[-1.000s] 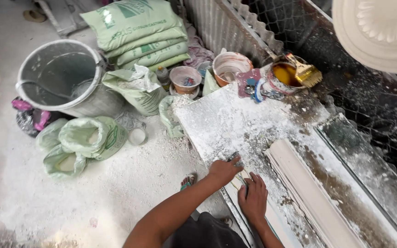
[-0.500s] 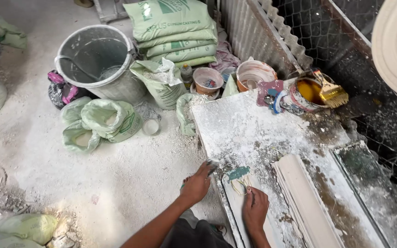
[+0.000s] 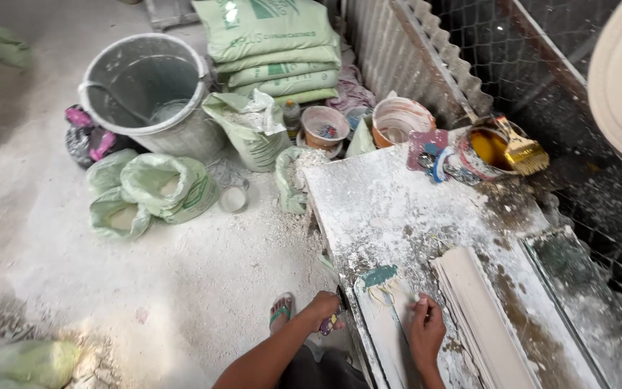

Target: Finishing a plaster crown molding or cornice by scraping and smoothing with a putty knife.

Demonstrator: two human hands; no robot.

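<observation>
My left hand (image 3: 323, 310) hangs just off the near-left edge of the plaster-covered worktable (image 3: 397, 209), fingers curled around a small dark object I cannot identify. My right hand (image 3: 426, 328) rests on the tabletop, fingers closed and pressing on a long white mould strip (image 3: 383, 324) whose far end shows a teal patch. A white plaster cornice moulding (image 3: 480, 317) lies just right of that hand. My foot in a green sandal (image 3: 281, 311) stands on the dusty floor below the left hand.
A grey bucket (image 3: 145, 94) and stacked green sacks (image 3: 271, 43) sit at the back left. Open green bags (image 3: 156, 187) lie on the floor. Bowls (image 3: 324, 126) and a tin with yellow liquid and a brush (image 3: 502, 148) crowd the table's far end. Wire mesh fence on the right.
My left hand has dropped from the table's edge to below it, beside my foot. My right hand has shifted slightly along the mould strip. The view has swung left.
</observation>
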